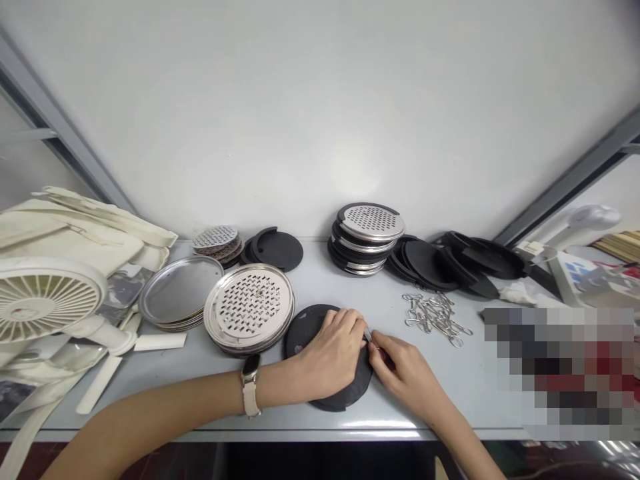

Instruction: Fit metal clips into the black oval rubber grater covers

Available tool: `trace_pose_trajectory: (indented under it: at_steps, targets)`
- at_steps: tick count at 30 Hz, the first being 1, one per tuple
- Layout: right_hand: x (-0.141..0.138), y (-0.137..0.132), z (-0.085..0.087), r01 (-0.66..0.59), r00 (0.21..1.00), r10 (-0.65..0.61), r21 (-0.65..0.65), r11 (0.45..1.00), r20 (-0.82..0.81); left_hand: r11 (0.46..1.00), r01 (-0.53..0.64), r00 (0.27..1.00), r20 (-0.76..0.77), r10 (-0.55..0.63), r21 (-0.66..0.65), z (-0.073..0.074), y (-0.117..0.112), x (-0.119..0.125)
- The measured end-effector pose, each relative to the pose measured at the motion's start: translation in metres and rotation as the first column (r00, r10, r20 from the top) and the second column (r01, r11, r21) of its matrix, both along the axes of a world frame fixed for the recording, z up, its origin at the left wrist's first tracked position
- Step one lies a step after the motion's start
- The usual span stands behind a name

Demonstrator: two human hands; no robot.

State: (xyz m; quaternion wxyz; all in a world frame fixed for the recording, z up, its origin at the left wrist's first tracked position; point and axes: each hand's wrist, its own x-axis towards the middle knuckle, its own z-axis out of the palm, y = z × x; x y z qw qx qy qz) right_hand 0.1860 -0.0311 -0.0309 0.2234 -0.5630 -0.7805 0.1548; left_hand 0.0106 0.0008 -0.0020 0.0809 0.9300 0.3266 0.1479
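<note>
A round black disc (340,399) lies flat on the table in front of me. My left hand (334,352) rests across its top, fingers curled together toward the right edge, pressing on it. At that edge my right hand (400,365) pinches a small shiny metal piece (368,335), perhaps a wire clip; most of it is hidden by the fingers. Touching or close to the disc on the left is a stack of round metal grater plates (257,303). A loose heap of bent wire clips (435,317) sits beyond my right hand.
Plain metal discs (183,290) are stacked at left, beside a white fan (45,300) and pale bags (75,233). Along the wall stand small grater plates (215,238), black discs (280,251), a tall grater stack (370,227) and black round parts (430,263). A pixelated area covers the right.
</note>
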Motion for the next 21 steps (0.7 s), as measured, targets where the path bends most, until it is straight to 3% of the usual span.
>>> trace_pose_trajectory:
  at_steps: [21]
  targets:
    - [0.0028, 0.0013, -0.0055, 0.015, 0.995, -0.018, -0.026, 1.0, -0.096, 0.999, 0.004, 0.999, -0.032, -0.003, 0.036, 0.0017, -0.0003, -0.0002]
